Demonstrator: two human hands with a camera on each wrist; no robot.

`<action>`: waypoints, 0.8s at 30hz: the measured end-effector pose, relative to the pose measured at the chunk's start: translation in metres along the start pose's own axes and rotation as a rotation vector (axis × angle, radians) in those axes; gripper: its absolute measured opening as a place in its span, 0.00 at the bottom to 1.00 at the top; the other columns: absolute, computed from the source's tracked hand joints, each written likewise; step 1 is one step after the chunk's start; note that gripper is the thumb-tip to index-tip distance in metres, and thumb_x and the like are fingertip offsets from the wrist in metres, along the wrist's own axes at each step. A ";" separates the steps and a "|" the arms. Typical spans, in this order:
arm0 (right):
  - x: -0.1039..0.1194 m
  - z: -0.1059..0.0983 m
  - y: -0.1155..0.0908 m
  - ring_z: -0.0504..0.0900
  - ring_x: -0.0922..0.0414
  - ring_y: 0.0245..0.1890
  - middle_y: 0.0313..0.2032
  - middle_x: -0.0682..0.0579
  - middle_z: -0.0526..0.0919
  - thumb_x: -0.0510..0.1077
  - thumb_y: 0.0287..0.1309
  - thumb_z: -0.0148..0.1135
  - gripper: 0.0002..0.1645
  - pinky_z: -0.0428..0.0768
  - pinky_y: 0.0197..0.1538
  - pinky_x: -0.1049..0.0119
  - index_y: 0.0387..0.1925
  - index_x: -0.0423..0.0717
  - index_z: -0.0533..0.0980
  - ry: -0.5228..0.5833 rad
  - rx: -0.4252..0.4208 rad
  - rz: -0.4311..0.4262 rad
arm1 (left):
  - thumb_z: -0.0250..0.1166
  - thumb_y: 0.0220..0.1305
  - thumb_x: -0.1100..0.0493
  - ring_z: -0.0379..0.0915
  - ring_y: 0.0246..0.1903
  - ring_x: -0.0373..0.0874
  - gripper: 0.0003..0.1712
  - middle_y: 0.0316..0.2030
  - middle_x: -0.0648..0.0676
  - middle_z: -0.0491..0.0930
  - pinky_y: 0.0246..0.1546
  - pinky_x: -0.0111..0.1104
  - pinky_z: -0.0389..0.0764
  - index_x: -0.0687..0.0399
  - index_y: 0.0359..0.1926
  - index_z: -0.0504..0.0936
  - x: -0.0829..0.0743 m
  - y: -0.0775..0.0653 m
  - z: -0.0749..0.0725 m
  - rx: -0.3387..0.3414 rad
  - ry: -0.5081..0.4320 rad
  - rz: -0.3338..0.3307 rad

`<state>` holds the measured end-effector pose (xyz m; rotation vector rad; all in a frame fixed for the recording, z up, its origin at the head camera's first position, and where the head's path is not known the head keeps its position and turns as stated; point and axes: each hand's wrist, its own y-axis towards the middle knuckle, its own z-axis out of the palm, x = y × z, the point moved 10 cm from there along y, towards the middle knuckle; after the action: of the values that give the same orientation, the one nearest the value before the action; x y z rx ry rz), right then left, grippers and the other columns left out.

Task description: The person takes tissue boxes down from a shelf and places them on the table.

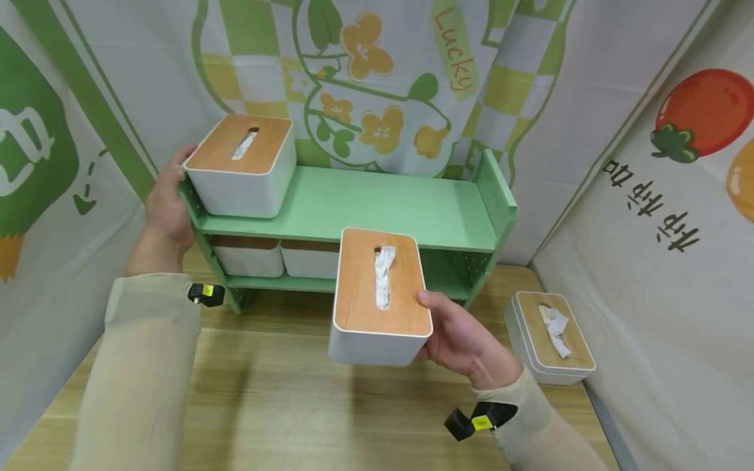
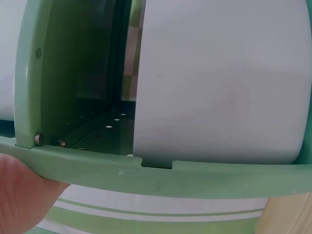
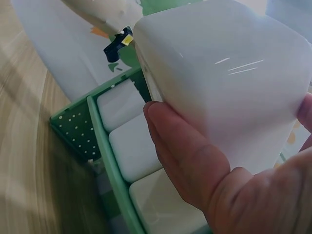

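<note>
My right hand grips a tissue box, white with a wood-look lid and tissue in its slot, held up in front of the shelf. Its thumb lies at the lid's edge; in the right wrist view, the fingers lie along the white body. At the left end of the green shelf, my left hand holds the side panel, its fingertips partly hidden beside another tissue box on the top tier. The left wrist view shows part of that hand against the panel's edge.
White boxes stand side by side on the lower tier, partly hidden by the held box. Another tissue box rests on the wooden table at the right, by the printed wall cloth. The shelf's raised right end stands above its top board.
</note>
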<state>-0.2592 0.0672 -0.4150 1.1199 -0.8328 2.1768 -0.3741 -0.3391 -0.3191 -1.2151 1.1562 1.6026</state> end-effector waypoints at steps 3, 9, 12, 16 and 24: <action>-0.005 -0.006 -0.002 0.82 0.47 0.48 0.63 0.36 0.72 0.61 0.70 0.48 0.44 0.83 0.42 0.56 0.77 0.47 0.47 0.001 -0.023 0.005 | 0.32 0.78 0.46 0.48 0.70 0.48 0.29 0.74 0.49 0.54 0.70 0.41 0.51 0.30 0.75 0.62 0.001 0.000 0.000 -0.002 -0.002 -0.004; -0.020 -0.015 -0.003 0.81 0.46 0.50 0.63 0.35 0.71 0.61 0.69 0.46 0.45 0.82 0.43 0.53 0.77 0.45 0.46 -0.026 -0.033 0.024 | 0.32 0.78 0.45 0.48 0.70 0.48 0.29 0.74 0.48 0.54 0.70 0.41 0.51 0.30 0.75 0.62 0.003 0.001 0.000 -0.003 0.014 -0.001; -0.026 -0.022 -0.003 0.79 0.44 0.52 0.65 0.34 0.68 0.61 0.69 0.46 0.45 0.80 0.46 0.50 0.77 0.47 0.45 -0.023 -0.052 0.036 | 0.32 0.78 0.45 0.48 0.70 0.48 0.29 0.74 0.49 0.54 0.69 0.42 0.51 0.30 0.75 0.61 0.002 0.000 0.000 0.002 0.020 0.008; -0.033 -0.032 -0.005 0.77 0.42 0.54 0.68 0.33 0.64 0.62 0.70 0.45 0.45 0.78 0.50 0.48 0.78 0.48 0.44 -0.006 -0.086 0.047 | 0.31 0.78 0.45 0.49 0.69 0.48 0.29 0.74 0.50 0.55 0.69 0.41 0.52 0.31 0.75 0.62 0.001 0.000 0.001 0.008 0.017 0.026; -0.044 -0.045 -0.008 0.80 0.45 0.52 0.65 0.32 0.67 0.62 0.71 0.44 0.46 0.79 0.49 0.51 0.77 0.43 0.44 -0.015 -0.118 0.072 | 0.31 0.78 0.45 0.48 0.70 0.47 0.29 0.74 0.48 0.54 0.70 0.41 0.50 0.30 0.75 0.62 -0.001 0.000 0.002 0.005 0.029 0.015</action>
<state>-0.2543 0.0968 -0.4702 1.0641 -1.0085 2.1494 -0.3749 -0.3373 -0.3180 -1.2325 1.1894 1.5969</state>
